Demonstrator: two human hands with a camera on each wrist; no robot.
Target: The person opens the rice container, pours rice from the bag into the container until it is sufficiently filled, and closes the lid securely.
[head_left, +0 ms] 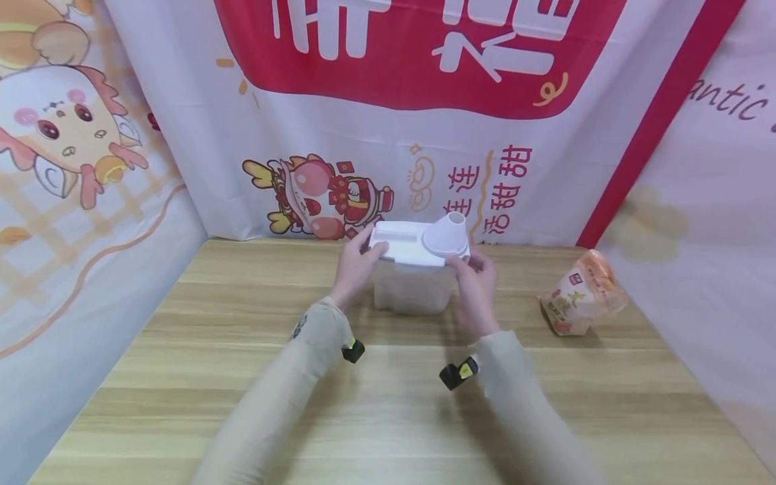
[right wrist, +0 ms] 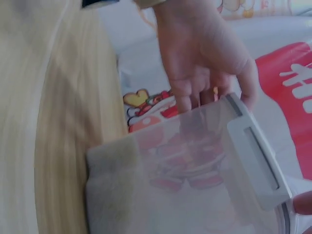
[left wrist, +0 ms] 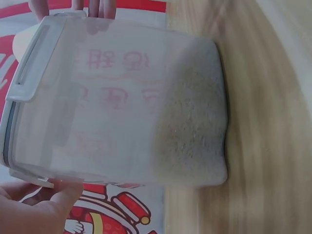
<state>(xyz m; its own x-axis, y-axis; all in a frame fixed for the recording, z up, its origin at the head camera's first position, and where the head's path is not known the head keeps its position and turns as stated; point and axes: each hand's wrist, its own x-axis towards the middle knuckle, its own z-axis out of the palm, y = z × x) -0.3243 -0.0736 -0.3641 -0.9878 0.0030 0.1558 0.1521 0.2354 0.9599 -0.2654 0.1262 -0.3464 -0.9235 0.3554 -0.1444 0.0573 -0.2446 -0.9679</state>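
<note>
A clear plastic storage container stands upright on the table, with a white lid and a white cone-shaped spout at the lid's right. Fine pale grains lie in its bottom part. My left hand grips the lid's left end, thumb on the top. At the right end my right hand holds the lid's edge, thumb at the front near the spout. The right wrist view shows the left hand against the container's side; of the right hand, only a fingertip shows there.
A printed food pouch with an orange top stands on the table to the right. The wooden table meets a printed cloth backdrop just behind the container, and cloth walls flank both sides.
</note>
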